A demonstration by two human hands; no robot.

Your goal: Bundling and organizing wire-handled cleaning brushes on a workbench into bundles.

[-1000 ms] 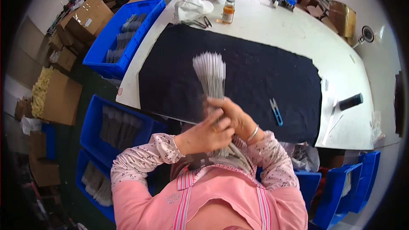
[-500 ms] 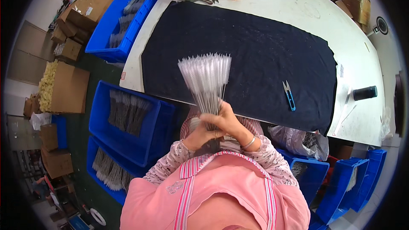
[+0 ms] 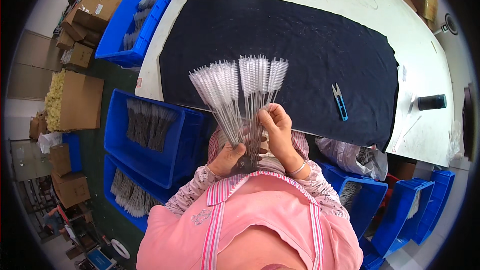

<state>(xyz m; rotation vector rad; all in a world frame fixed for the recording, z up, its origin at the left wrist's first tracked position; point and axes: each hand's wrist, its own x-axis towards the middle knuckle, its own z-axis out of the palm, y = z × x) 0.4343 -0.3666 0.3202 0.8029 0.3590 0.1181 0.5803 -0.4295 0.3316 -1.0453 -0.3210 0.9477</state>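
Observation:
A fanned bunch of thin wire-handled brushes with white bristle heads stands upright in front of me, heads pointing away. My left hand is closed round the wire handles low down, at the bunch's left side. Higher up, my right hand pinches several handles on the right between thumb and fingers. A gap parts the bristle heads into a larger left group and a smaller right one. Beyond them lies a dark cloth on the white table. Thread snips with blue handles rest on this cloth, to the right.
Blue bins holding more brushes stand on my left; another blue bin sits beyond them. To the right are more blue bins and a plastic bag. A dark cylinder lies on the white table.
My right hand has moved up and right from the lower handles, beside my left hand, to a higher pinch. The bunch has spread into two groups. The whole view has shifted slightly.

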